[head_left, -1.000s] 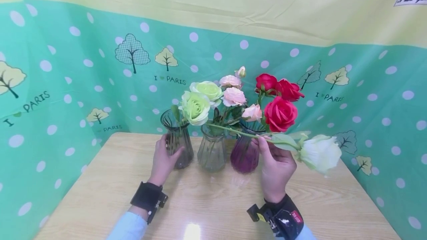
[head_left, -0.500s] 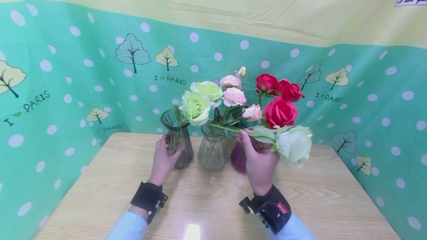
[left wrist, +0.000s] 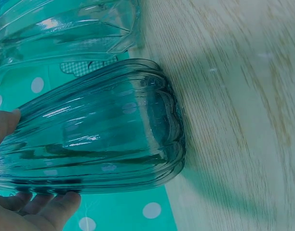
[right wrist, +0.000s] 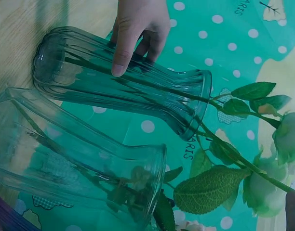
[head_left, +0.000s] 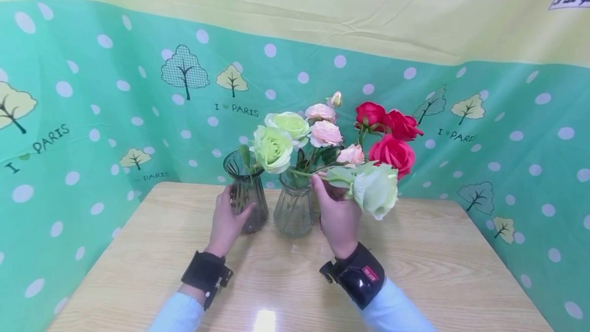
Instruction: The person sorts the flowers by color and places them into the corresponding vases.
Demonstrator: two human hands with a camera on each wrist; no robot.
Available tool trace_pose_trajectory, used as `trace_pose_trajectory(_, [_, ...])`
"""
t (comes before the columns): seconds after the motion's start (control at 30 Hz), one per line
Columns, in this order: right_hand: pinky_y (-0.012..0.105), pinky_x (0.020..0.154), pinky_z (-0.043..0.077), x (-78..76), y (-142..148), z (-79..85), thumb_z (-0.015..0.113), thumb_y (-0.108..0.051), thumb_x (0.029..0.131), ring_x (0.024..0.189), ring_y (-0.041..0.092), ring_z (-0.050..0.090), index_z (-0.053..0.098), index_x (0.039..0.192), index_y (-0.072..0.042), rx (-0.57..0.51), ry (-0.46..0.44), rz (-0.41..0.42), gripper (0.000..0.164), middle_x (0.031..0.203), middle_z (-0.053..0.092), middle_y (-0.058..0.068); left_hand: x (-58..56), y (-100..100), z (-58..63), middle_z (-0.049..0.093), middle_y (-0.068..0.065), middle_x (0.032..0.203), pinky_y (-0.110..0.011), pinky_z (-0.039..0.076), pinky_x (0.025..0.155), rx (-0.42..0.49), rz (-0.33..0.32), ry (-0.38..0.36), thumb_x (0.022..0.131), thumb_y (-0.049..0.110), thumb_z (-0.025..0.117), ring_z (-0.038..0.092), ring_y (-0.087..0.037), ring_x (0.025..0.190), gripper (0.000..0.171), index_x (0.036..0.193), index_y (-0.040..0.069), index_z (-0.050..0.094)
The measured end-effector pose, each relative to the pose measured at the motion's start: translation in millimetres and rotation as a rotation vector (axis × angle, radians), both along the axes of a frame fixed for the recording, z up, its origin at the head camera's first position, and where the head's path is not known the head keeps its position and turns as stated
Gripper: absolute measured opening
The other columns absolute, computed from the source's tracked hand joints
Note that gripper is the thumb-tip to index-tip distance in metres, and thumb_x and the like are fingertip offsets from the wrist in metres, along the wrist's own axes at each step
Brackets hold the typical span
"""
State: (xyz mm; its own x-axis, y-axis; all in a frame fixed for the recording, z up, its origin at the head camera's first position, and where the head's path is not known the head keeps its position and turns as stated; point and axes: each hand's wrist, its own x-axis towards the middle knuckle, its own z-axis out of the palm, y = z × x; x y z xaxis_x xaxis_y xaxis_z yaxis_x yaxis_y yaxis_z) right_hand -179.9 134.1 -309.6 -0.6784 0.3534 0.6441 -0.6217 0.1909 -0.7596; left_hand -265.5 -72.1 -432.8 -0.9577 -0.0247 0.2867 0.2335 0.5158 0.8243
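Note:
My left hand grips the grey ribbed glass vase, thumb on one side and fingers on the other. Two light green roses lean right out of this vase, their stems visible through the glass in the right wrist view. My right hand pinches the stem of a pale greenish-white rose, its bloom hanging to the right. That stem runs left across the clear vase's top, and its far end is right at the grey vase's mouth in the right wrist view.
A clear glass vase with pink flowers stands beside the grey one. Red roses rise farther right; the purple vase there is mostly hidden behind my right hand. A patterned cloth hangs behind the wooden table.
My right hand has moved left with the white rose, bringing its bloom in front of the red roses and covering the purple vase. My left hand has stayed on the grey vase.

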Motion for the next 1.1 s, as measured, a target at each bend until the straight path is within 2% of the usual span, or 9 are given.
trace_pose_trajectory(0.13, [0.025,0.076,0.058,-5.8,-4.7,3.2,0.071,-0.012,0.083,0.081,0.012,0.069,0.064,0.098,-0.002,0.061,-0.021,-0.003,0.019,0.091,0.07,0.015,-0.4,-0.2,0.0,0.037,-0.022,0.138,-0.052,0.039,0.105,0.003,-0.004,0.003,0.085,0.032,0.068,0.043,-0.037,0.125,0.081,0.145,0.003,0.022])
trace_pose_trajectory(0.27, [0.027,0.076,0.058,-13.4,-9.2,7.7,0.071,-0.01,0.082,0.082,0.015,0.068,0.06,0.101,0.0,0.073,0.036,0.018,0.024,0.093,0.069,0.014,0.0,-0.3,-0.6,0.037,-0.022,0.138,-0.052,0.039,0.106,0.007,-0.003,0.009,0.084,0.032,0.068,0.043,-0.037,0.125,0.081,0.145,0.002,0.022])
trace_pose_trajectory(0.43, [0.027,0.074,0.058,-19.0,-14.6,11.4,0.073,-0.011,0.08,0.083,0.017,0.068,0.058,0.105,-0.001,0.11,0.084,-0.026,0.031,0.097,0.068,0.013,0.1,-0.5,-1.5,0.037,-0.022,0.138,-0.051,0.039,0.106,0.013,-0.001,0.017,0.084,0.031,0.068,0.043,-0.037,0.126,0.081,0.145,0.002,0.023])
trace_pose_trajectory(0.63, [0.026,0.089,0.053,-22.4,-20.9,9.2,0.074,-0.004,0.077,0.097,0.019,0.065,0.046,0.126,-0.005,0.138,0.094,-0.07,0.056,0.11,0.064,0.012,-0.1,-0.7,-2.2,0.036,-0.023,0.139,-0.052,0.038,0.106,0.011,-0.002,0.012,0.085,0.03,0.068,0.042,-0.038,0.126,0.081,0.145,0.001,0.022])
trace_pose_trajectory(0.67, [0.026,0.088,0.054,-22.8,-22.0,8.6,0.074,-0.003,0.077,0.095,0.019,0.065,0.044,0.127,-0.005,0.139,0.092,-0.06,0.058,0.11,0.064,0.013,0.2,-0.7,-2.0,0.036,-0.023,0.139,-0.052,0.037,0.107,0.011,-0.002,0.01,0.085,0.029,0.068,0.041,-0.038,0.126,0.081,0.145,0.001,0.022])
trace_pose_trajectory(0.87, [0.025,0.075,0.058,-29.9,-27.4,5.9,0.072,0.0,0.078,0.08,0.02,0.066,0.045,0.123,-0.003,0.159,0.087,-0.011,0.053,0.106,0.065,0.011,0.4,-0.7,-1.1,0.035,-0.023,0.14,-0.053,0.037,0.107,0.017,-0.007,-0.007,0.085,0.03,0.068,0.041,-0.039,0.127,0.082,0.145,0.001,0.021])
trace_pose_trajectory(0.93, [0.026,0.087,0.054,-33.0,-29.0,5.4,0.072,0.0,0.077,0.095,0.02,0.065,0.045,0.124,-0.003,0.188,0.092,-0.029,0.054,0.114,0.062,0.01,0.2,-0.9,-1.2,0.035,-0.023,0.14,-0.053,0.037,0.107,0.017,-0.007,-0.011,0.085,0.03,0.068,0.041,-0.039,0.127,0.082,0.145,0.002,0.021])
trace_pose_trajectory(1.03, [0.029,0.104,0.043,-36.6,-31.6,4.2,0.071,-0.004,0.078,0.114,0.019,0.057,0.056,0.114,-0.002,0.251,0.066,-0.069,0.039,0.118,0.061,0.009,-0.2,-1.3,-1.4,0.035,-0.024,0.14,-0.054,0.037,0.107,0.015,-0.007,-0.012,0.085,0.031,0.068,0.041,-0.04,0.127,0.082,0.145,0.002,0.021])
trace_pose_trajectory(1.1, [0.029,0.099,0.047,-37.8,-33.9,3.0,0.07,-0.008,0.08,0.105,0.019,0.062,0.065,0.1,-0.001,0.314,0.033,-0.118,0.021,0.107,0.068,0.008,-0.2,-1.4,-1.4,0.035,-0.023,0.14,-0.054,0.037,0.106,0.014,-0.009,-0.013,0.085,0.032,0.068,0.041,-0.039,0.127,0.082,0.145,0.002,0.021])
